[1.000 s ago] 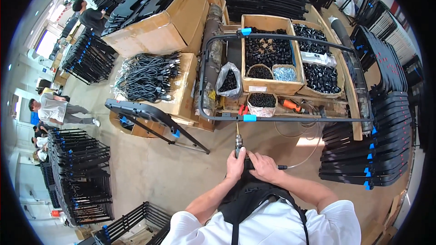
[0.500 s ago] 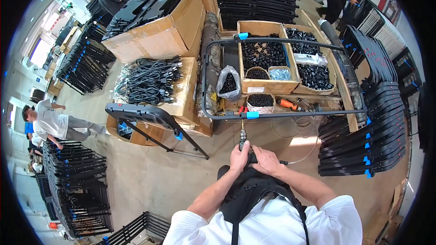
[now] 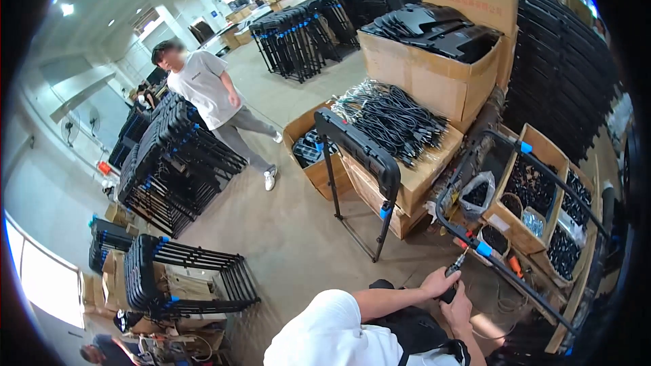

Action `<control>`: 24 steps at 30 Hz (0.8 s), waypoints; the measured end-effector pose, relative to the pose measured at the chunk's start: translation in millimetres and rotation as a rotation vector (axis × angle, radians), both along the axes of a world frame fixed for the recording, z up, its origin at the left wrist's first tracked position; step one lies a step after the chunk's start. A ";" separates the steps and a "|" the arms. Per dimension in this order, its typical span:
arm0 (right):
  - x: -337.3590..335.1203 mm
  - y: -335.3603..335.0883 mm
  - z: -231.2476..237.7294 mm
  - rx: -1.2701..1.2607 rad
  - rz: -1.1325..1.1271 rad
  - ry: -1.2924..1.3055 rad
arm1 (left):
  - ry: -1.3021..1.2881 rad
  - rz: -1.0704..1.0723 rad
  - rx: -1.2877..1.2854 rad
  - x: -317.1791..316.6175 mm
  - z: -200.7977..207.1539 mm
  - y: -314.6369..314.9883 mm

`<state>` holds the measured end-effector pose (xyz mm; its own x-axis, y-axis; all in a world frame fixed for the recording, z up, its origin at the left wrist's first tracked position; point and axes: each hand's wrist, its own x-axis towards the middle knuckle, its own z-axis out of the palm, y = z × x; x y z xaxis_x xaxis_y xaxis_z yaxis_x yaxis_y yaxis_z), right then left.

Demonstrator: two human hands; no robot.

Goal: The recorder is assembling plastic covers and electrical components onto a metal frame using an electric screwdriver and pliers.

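Observation:
Both of my hands close around a black power screwdriver (image 3: 449, 293) with a metal chuck and a thin bit. My left hand (image 3: 439, 283) wraps its upper part near the chuck. My right hand (image 3: 458, 310) grips lower down. The bit points up at the near bar of a black rectangular tube frame (image 3: 519, 281), close to a small red piece (image 3: 469, 234) and a blue clip (image 3: 483, 249); whether it touches cannot be made out. The frame lies across a wooden bench with boxes of small parts.
Wooden boxes (image 3: 498, 218) hold black parts and silver screws. Left of the frame, black cables (image 3: 397, 118) lie on a carton beside an upright black folding-leg frame (image 3: 363, 156). An orange-handled tool (image 3: 516, 266) rests on the bench. A person (image 3: 213, 95) stands among stacked frames (image 3: 176, 156).
My view has swung left, so the bench now sits at the right. Both hands still grip the screwdriver near the frame's bar. The person in the pale shirt appears nearer the middle.

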<state>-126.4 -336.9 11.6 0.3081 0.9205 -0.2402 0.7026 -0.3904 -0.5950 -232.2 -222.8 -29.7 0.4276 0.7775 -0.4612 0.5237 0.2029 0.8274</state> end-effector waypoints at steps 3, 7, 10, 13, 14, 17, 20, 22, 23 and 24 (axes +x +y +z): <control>1.7 7.6 4.6 0.008 0.007 -0.003 | -0.009 0.000 -0.020 0.7 2.4 4.0; 4.3 14.5 13.3 -0.057 -0.012 -0.006 | 0.002 -0.021 -0.049 4.5 9.5 10.7; 5.2 16.2 18.0 -0.049 -0.005 0.009 | 0.019 -0.013 -0.024 9.6 6.9 12.2; 8.7 16.0 11.8 -0.021 0.066 0.000 | 0.011 -0.030 -0.022 11.0 -1.0 16.2; 10.0 16.1 9.3 -0.027 0.124 -0.020 | 0.004 -0.034 -0.020 11.0 -5.1 16.5; -0.6 13.9 12.2 0.103 0.096 -0.005 | -0.010 -0.039 0.001 10.2 -10.9 15.4; -4.4 10.9 15.3 0.074 0.093 -0.005 | -0.056 -0.038 -0.017 7.0 -19.1 13.5; -6.8 9.8 17.6 0.055 0.096 0.002 | -0.059 -0.042 -0.019 5.1 -20.8 11.9; -7.6 8.5 19.1 0.055 0.092 0.000 | -0.057 -0.044 -0.023 2.9 -19.2 10.7; -8.2 7.1 21.2 0.043 0.093 -0.002 | -0.058 -0.048 -0.024 2.0 -17.4 8.4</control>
<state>-134.7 -329.8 32.8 0.2209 0.9547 -0.1995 0.7357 -0.2974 -0.6085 -230.3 -214.4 -47.1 0.4908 0.7444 -0.4528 0.4847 0.1986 0.8518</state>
